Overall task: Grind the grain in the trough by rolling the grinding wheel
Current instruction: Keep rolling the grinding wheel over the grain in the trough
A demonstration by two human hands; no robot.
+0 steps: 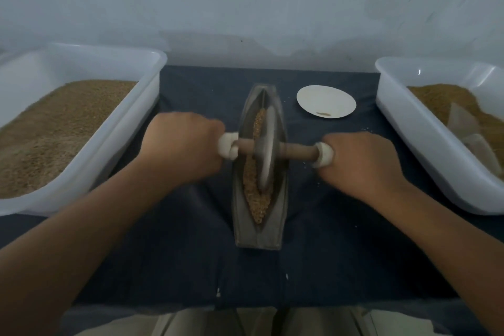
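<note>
Plainly, the grinding is in hand. The boat-shaped metal trough (259, 229) lies on the dark cloth (341, 248) that covers the worktop, its long axis pointing away from the person, which gives the wheel a straight run to and fro. The grinding wheel (266, 150) stands upright in the groove at about mid-length, with the grain (257, 199) under and beside it, heaped thicker toward the near end.

A wooden axle (298, 152) passes through the wheel's centre. The left hand (182, 147) and the right hand (360, 163) each clasp one white-wrapped end, fingers clenched round it, backs of the hands up. An even hold on both ends probably keeps the disc vertical and lets weight bear down.

Much of the grain still looks whole, so I judge the work far from done. A left tub (152, 63) and a right tub (390, 84) of grain flank the trough, and a white plate (326, 99) with a few grains lies beyond it to the right.
</note>
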